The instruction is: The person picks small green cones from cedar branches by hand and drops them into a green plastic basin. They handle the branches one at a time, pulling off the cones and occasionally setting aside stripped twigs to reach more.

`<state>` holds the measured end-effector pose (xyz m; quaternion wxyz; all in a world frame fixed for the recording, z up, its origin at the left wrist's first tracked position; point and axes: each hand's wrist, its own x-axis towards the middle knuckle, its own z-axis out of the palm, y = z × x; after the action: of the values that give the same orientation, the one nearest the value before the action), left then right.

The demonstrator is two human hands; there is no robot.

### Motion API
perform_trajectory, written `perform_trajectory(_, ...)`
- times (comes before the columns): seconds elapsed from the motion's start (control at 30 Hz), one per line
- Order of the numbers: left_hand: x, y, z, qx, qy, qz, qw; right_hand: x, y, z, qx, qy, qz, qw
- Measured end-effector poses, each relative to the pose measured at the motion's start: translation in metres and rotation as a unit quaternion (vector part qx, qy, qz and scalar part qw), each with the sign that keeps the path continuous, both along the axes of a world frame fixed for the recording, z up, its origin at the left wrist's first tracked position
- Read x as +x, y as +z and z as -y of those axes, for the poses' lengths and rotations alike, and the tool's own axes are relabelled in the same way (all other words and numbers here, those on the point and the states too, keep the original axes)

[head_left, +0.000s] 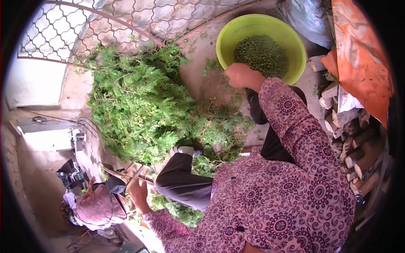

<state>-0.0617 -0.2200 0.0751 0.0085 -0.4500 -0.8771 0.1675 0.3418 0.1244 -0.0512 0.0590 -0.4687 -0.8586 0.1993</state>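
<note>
My right hand [244, 76] is closed in a fist at the near rim of a yellow-green plastic basin [224, 31]. A heap of small round green pieces [261, 54] lies inside the basin. What the right fist holds is hidden. At the lower left, my left hand [139, 195] is raised with its fingers curled together. A thin brown stick [135, 173] crosses right at its fingertips. A large pile of feathery green branches [139, 101] spreads over the floor beyond my legs, between the two hands.
Another person [99, 202] in pink sits at the lower left. A wire-mesh metal frame [139, 29] runs along the top. Stacked firewood [358, 158], an orange sheet [358, 80] and a pale plastic sack [308, 21] stand on the right. My bent knee [177, 173] reaches the pile's edge.
</note>
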Motion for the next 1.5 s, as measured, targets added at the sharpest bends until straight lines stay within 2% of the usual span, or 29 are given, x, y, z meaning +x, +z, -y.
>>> perform_trajectory(0.07,0.014,-0.007,-0.038,0.097,-0.088,0.02,0.991,-0.02,-0.022,0.005,-0.029,0.053,0.004,0.998)
perform_trajectory(0.1,0.019,-0.007,-0.058,0.051,-0.076,0.026,0.995,-0.032,-0.046,0.008,-0.026,0.072,-0.004,0.997)
perform_trajectory(0.13,0.02,-0.016,-0.069,0.097,-0.118,0.027,0.988,-0.042,-0.075,0.011,-0.023,0.091,-0.011,0.996)
perform_trajectory(0.2,0.025,-0.03,-0.096,0.109,-0.151,0.073,0.98,-0.057,-0.117,0.03,-0.041,0.142,-0.036,0.988)
perform_trajectory(0.27,0.031,-0.046,-0.116,0.113,-0.173,0.117,0.971,-0.068,-0.158,0.062,-0.143,0.031,-0.084,0.986)
perform_trajectory(0.3,0.035,-0.052,-0.124,0.096,-0.169,0.137,0.971,-0.072,-0.179,0.074,-0.21,0.035,-0.053,0.976)
perform_trajectory(0.33,0.032,-0.067,-0.128,0.134,-0.2,0.167,0.956,-0.074,-0.198,0.085,-0.276,0.038,-0.023,0.96)
perform_trajectory(0.37,0.034,-0.073,-0.134,0.103,-0.182,0.176,0.962,-0.077,-0.216,0.101,-0.277,0.036,-0.014,0.96)
perform_trajectory(0.4,0.027,-0.089,-0.135,0.093,-0.181,0.191,0.96,-0.08,-0.233,0.116,-0.297,-0.013,-0.028,0.954)
perform_trajectory(0.43,0.025,-0.097,-0.139,0.084,-0.179,0.207,0.958,-0.084,-0.232,0.122,-0.316,-0.061,-0.041,0.946)
perform_trajectory(0.47,0.02,-0.102,-0.142,0.081,-0.174,0.216,0.957,-0.087,-0.233,0.119,-0.32,-0.061,-0.032,0.945)
perform_trajectory(0.53,0.016,-0.102,-0.147,-0.097,-0.151,0.186,0.966,-0.099,-0.233,0.112,-0.411,-0.093,-0.101,0.901)
perform_trajectory(0.57,0.02,-0.094,-0.152,-0.005,-0.166,0.206,0.964,-0.106,-0.238,0.109,-0.419,-0.086,-0.092,0.899)
perform_trajectory(0.63,0.015,-0.092,-0.162,0.109,-0.188,0.243,0.946,-0.124,-0.25,0.1,-0.4,-0.134,-0.105,0.9)
perform_trajectory(0.7,0.014,-0.084,-0.165,0.115,-0.177,0.246,0.946,-0.14,-0.257,0.098,-0.42,-0.126,-0.076,0.896)
perform_trajectory(0.77,0.007,-0.086,-0.162,0.123,-0.172,0.246,0.946,-0.156,-0.261,0.102,-0.44,-0.204,-0.075,0.872)
perform_trajectory(0.83,0.002,-0.093,-0.157,0.066,-0.154,0.241,0.956,-0.169,-0.267,0.103,-0.437,-0.208,-0.037,0.874)
perform_trajectory(0.9,0.001,-0.093,-0.154,0.059,-0.153,0.241,0.957,-0.174,-0.264,0.104,-0.43,-0.217,-0.001,0.876)
perform_trajectory(0.97,0.005,-0.088,-0.157,0.045,-0.142,0.249,0.957,-0.179,-0.22,0.098,-0.517,-0.178,-0.052,0.836)
perform_trajectory(1.0,0.005,-0.087,-0.157,0.053,-0.143,0.248,0.957,-0.178,-0.215,0.098,-0.511,-0.177,-0.052,0.84)
perform_trajectory(1.07,0.007,-0.089,-0.158,0.078,-0.156,0.26,0.95,-0.173,-0.201,0.103,-0.508,-0.174,-0.235,0.81)
perform_trajectory(1.17,0.01,-0.092,-0.16,0.072,-0.18,0.258,0.946,-0.168,-0.162,0.097,-0.463,-0.114,-0.268,0.837)
perform_trajectory(1.3,0.017,-0.1,-0.167,0.141,-0.208,0.298,0.921,-0.166,-0.1,0.088,-0.414,-0.036,-0.31,0.855)
perform_trajectory(1.37,0.024,-0.1,-0.173,0.133,-0.209,0.315,0.916,-0.17,-0.058,0.082,-0.332,0.034,-0.321,0.886)
perform_trajectory(1.4,0.029,-0.101,-0.176,0.174,-0.183,0.4,0.881,-0.174,-0.038,0.081,-0.333,0.03,-0.318,0.887)
perform_trajectory(1.43,0.033,-0.102,-0.179,0.213,-0.154,0.48,0.837,-0.179,-0.018,0.08,-0.27,0.068,-0.302,0.912)
perform_trajectory(1.47,0.039,-0.088,-0.181,0.199,-0.078,0.547,0.809,-0.185,-0.004,0.081,-0.205,0.106,-0.284,0.931)
perform_trajectory(1.5,0.041,-0.09,-0.182,0.197,-0.079,0.548,0.809,-0.192,0.006,0.086,-0.205,0.103,-0.284,0.931)
